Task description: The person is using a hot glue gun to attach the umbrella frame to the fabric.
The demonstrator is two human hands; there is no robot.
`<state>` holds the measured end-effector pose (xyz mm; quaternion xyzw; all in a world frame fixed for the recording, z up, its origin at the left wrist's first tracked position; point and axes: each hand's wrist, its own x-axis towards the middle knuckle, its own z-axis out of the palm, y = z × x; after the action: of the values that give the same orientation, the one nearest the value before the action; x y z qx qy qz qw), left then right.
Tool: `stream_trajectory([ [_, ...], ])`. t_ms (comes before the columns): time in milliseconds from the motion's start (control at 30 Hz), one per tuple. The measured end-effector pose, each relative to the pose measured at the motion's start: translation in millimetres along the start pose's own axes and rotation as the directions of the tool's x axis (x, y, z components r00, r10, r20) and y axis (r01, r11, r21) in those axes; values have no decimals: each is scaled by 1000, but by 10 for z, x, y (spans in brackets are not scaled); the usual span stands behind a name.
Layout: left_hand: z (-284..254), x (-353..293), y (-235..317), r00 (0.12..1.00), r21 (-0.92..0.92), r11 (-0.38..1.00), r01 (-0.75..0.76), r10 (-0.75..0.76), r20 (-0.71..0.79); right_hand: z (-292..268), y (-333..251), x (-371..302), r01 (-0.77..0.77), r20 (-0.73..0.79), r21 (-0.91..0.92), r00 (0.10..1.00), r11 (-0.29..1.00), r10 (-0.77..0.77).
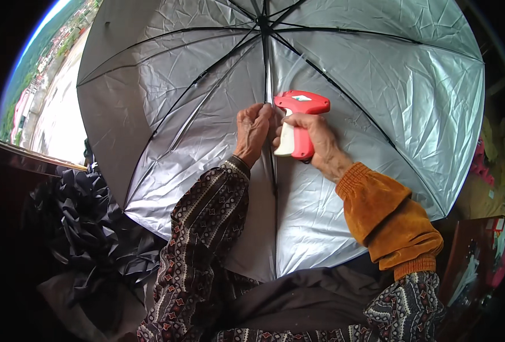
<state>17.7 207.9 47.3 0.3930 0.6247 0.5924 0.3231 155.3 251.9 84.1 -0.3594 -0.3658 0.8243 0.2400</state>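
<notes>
An open umbrella (366, 188) with silvery inner fabric and dark ribs spreads before me, its inside facing me. My right hand (324, 139) is wrapped round the handle of a red and white tagging gun (304, 104). The gun's front end points left, close to the fingers of my left hand (252, 130). Those fingers are pinched together at the middle rib (266, 62), which runs down from the hub (263, 21). What lies between the fingertips, rib or fabric, is too small to make out.
Crumpled black fabric (87, 211) lies at the left, below a bright window opening (53, 85). A reddish-brown box (469, 251) holding small items stands at the lower right. Dark cloth (309, 296) covers my lap under the umbrella's near edge.
</notes>
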Motion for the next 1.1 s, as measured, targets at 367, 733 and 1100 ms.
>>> stream_trajectory([
  [367,-1,-78,93,992,-129,987,99,-88,95,-241,-10,154,-161,270,230,958,960,95],
  [733,34,-62,61,995,-75,995,67,-61,77,-246,-113,154,-159,214,99,967,982,135],
  [1100,66,-91,81,984,-261,949,179,-169,60,-316,-52,210,-196,302,181,944,964,135],
])
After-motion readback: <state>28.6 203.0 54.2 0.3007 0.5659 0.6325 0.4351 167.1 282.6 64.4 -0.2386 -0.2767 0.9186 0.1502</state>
